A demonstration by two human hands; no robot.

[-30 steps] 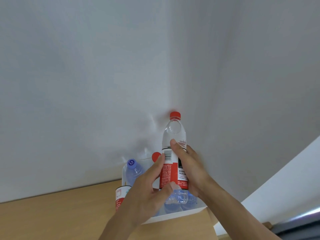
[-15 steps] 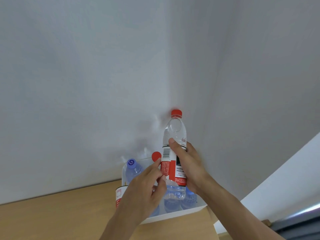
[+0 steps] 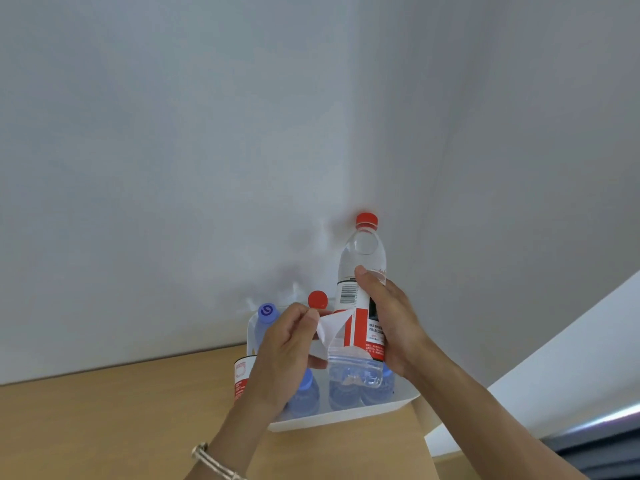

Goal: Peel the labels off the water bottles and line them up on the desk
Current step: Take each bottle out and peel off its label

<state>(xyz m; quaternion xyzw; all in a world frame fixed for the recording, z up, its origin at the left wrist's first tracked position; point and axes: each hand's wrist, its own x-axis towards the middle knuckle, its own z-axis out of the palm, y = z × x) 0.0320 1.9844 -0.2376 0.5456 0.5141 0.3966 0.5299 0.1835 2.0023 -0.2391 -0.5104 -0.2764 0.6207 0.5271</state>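
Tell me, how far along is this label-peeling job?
Done: no peeled bottle is lined up on the desk yet. In hand: the right hand grips a red-capped bottle while the left hand pinches its partly peeled label. Left: finishing it, then the bottles in the white bin.

label (image 3: pixel 334 325) corner now peeled from bottle (image 3: pixel 362 258), pulled by left hand (image 3: pixel 284 348)

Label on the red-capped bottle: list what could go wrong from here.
The label may tear: the left hand pinches only its peeled corner, the rest clings to the bottle. The right hand alone holds the bottle above the white bin; a hard pull could twist it loose onto the bottles below.
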